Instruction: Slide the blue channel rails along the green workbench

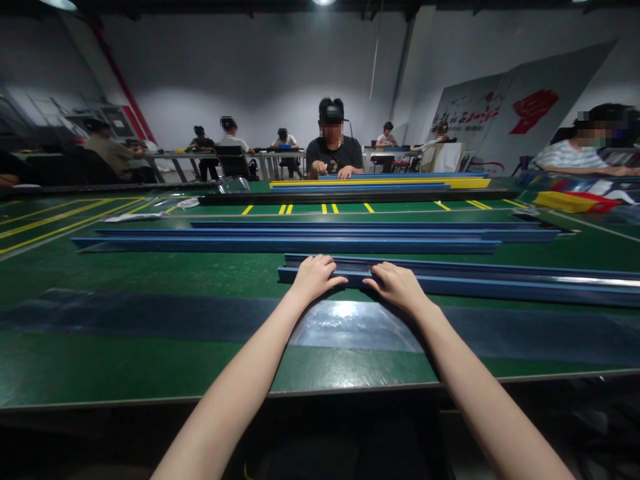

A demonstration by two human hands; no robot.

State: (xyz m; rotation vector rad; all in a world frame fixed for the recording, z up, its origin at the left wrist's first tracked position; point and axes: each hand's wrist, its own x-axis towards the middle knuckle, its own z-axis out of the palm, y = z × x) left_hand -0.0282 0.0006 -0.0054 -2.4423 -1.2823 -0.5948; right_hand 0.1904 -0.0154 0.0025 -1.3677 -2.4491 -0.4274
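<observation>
A long blue U-shaped channel [500, 289] lies on the green table and runs off past the right edge of the view. My left hand [315, 275] grips it near its left end, fingers over the near wall and thumb along the front. A short way to the right, my right hand [393, 281] holds the same channel in a like manner, its thumb pointing inward. The fingertips of both hands are partly hidden inside the channel. Under my forearms, a flat strip of clear plastic film [200, 320] stretches across the table and shines in the middle.
Beyond lie more blue channels [280, 246], a long black strip [360, 197] and yellow strips [465, 182]. A yellow and red bag [575, 201] rests at the right. Across the table [165, 370] sits a co-worker [334, 150]; other people work farther back.
</observation>
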